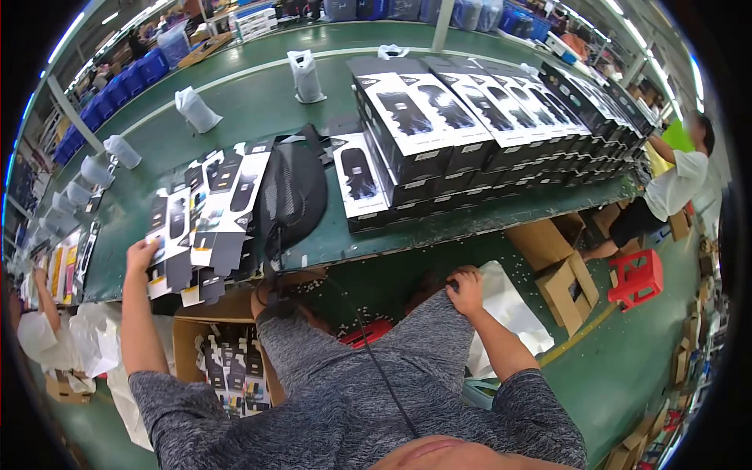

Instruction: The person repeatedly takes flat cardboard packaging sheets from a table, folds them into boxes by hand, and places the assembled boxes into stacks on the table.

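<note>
Where the near left part of the green workbench [329, 247] was covered by an overlapping spread of flat printed cartons [239, 192], the spread's left edge was met by the left hand [143, 254]. Whether a carton was clamped by its fingers or only touched could not be told. Several cartons were left jutting past the bench's near edge. Just to the right of the spread, a black mesh item [294, 192] had been laid, and beyond it black-and-white boxes [470, 117] were stacked in layers.

The right hand [468, 291] was rested on the right knee, its fingers bent downward; whether anything was held beneath them could not be made out. Beside it, a white sheet [505, 313] was seen.

Below the bench, more printed pieces [235, 368] were contained in a cardboard box [188, 345] by the left leg. Farther out, 1 red stool [636, 278] was placed on the floor, and 2 other people were seen, 1 at the far left [47, 337] and 1 at the far right [681, 180].
</note>
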### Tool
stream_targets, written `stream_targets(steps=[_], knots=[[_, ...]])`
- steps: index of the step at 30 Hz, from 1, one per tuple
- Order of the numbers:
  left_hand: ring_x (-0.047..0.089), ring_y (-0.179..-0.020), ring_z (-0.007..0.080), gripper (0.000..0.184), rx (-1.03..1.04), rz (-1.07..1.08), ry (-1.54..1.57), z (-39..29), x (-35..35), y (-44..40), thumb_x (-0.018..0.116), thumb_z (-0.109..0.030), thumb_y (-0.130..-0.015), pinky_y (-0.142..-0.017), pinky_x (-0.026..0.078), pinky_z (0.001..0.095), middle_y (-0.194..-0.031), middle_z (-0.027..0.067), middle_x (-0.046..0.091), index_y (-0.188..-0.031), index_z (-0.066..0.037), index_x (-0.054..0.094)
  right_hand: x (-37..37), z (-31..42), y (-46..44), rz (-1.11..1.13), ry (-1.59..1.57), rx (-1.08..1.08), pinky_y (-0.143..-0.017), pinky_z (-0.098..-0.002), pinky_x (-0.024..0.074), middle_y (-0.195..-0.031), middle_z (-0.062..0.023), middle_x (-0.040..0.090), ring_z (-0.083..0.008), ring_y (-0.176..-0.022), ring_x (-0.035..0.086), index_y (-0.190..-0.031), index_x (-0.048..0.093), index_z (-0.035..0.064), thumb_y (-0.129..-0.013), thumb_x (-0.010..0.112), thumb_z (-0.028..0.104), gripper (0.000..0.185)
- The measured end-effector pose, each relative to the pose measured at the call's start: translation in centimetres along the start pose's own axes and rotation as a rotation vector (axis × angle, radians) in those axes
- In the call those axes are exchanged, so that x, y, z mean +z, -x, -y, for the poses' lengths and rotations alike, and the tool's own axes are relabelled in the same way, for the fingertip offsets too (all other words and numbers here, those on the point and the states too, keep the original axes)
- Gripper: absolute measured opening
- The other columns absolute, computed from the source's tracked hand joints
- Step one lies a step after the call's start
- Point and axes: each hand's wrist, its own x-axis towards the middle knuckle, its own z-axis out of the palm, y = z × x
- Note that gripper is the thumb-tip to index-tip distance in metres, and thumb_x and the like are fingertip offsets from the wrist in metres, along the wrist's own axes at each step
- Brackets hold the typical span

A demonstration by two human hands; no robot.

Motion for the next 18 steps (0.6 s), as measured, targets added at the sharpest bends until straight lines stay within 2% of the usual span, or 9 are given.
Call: stream_targets(steps=[3,5,7,8,9,12,14,16,18], knots=[[0.059,-0.075,0.0064,0.024,0.220,-0.121,0.110,1.7,-5.5,0.0,0.076,-0.026,-0.092,-0.068,0.048,0.0254,-0.085,-0.0029,0.066,-0.103,-0.005,0.069,-0.8,0.3,-0.2,-0.104,-0.201,0.063,-0.104,-0.0453,0.0424,-0.105,-0.0114,0.068,-0.0322,-0.111,0.060,-0.100,0.069,0.0070,-0.079,0.074,0.015,0.022],[0.064,-0.092,0.0129,0.027,0.437,-0.379,0.215,1.2,-8.6,3.9,0.071,-0.026,-0.097,-0.078,0.051,0.0293,-0.104,0.0037,0.066,-0.111,-0.005,0.064,-1.6,1.3,-0.3,-0.154,-0.391,0.131,-0.100,-0.0423,0.0470,-0.105,-0.0117,0.068,-0.0296,-0.109,0.062,-0.103,0.068,0.0044,-0.082,0.073,0.010,0.022],[0.063,-0.094,0.0132,0.033,0.404,-0.504,0.198,0.9,-11.9,9.7,0.069,-0.032,-0.099,-0.081,0.050,0.0301,-0.106,0.0064,0.067,-0.111,-0.002,0.064,-3.3,4.3,0.6,-0.157,-0.615,0.247,-0.095,-0.0392,0.0508,-0.107,-0.0120,0.068,-0.0258,-0.107,0.064,-0.106,0.068,0.0019,-0.086,0.072,0.006,0.021],[0.063,-0.091,0.0125,0.033,0.378,-0.363,0.495,0.6,-12.0,13.5,0.069,-0.033,-0.099,-0.079,0.050,0.0295,-0.104,0.0075,0.068,-0.110,-0.002,0.066,-4.5,6.1,0.5,-0.065,-0.660,0.237,-0.094,-0.0378,0.0512,-0.109,-0.0120,0.067,-0.0242,-0.107,0.064,-0.109,0.067,0.0017,-0.087,0.071,0.006,0.022],[0.064,-0.085,0.0134,0.033,0.336,-0.503,0.372,1.2,-11.6,16.7,0.070,-0.033,-0.098,-0.071,0.052,0.0284,-0.097,0.0068,0.066,-0.104,0.000,0.065,-6.1,8.3,0.3,0.026,-0.704,0.221,-0.093,-0.0363,0.0515,-0.111,-0.0120,0.067,-0.0226,-0.107,0.064,-0.111,0.067,0.0015,-0.089,0.070,0.006,0.023],[0.065,-0.087,0.0130,0.027,0.343,-0.201,0.524,4.6,-3.6,26.1,0.074,-0.013,-0.094,-0.082,0.053,0.0289,-0.106,0.0082,0.070,-0.115,0.003,0.067,-9.3,15.4,-1.8,0.245,-0.819,0.064,-0.098,-0.0359,0.0500,-0.118,-0.0123,0.067,-0.0217,-0.113,0.064,-0.118,0.065,0.0008,-0.090,0.069,0.005,0.028],[0.068,-0.090,0.0141,0.031,0.167,0.098,0.555,2.3,5.7,31.0,0.075,-0.006,-0.091,-0.083,0.056,0.0277,-0.104,0.0088,0.071,-0.116,0.007,0.064,-9.6,21.1,-3.3,0.234,-0.970,-0.003,-0.104,-0.0364,0.0466,-0.125,-0.0134,0.064,-0.0231,-0.119,0.061,-0.127,0.061,0.0003,-0.091,0.070,0.006,0.037],[0.069,-0.081,0.0130,0.030,0.052,0.361,0.641,-5.4,12.7,35.2,0.078,-0.007,-0.090,-0.077,0.057,0.0270,-0.102,0.0104,0.072,-0.114,0.006,0.066,-8.6,26.0,-4.7,0.175,-1.113,-0.125,-0.110,-0.0365,0.0416,-0.132,-0.0144,0.059,-0.0239,-0.125,0.057,-0.138,0.052,-0.0005,-0.093,0.070,0.008,0.050],[0.067,-0.097,0.0158,0.034,0.347,0.573,0.599,-8.7,17.5,36.1,0.074,-0.006,-0.090,-0.086,0.054,0.0324,-0.110,0.0087,0.071,-0.122,0.004,0.065,-8.1,29.4,-5.5,0.312,-1.205,-0.095,-0.111,-0.0356,0.0394,-0.136,-0.0147,0.055,-0.0227,-0.127,0.053,-0.146,0.042,-0.0017,-0.095,0.070,0.011,0.060]])
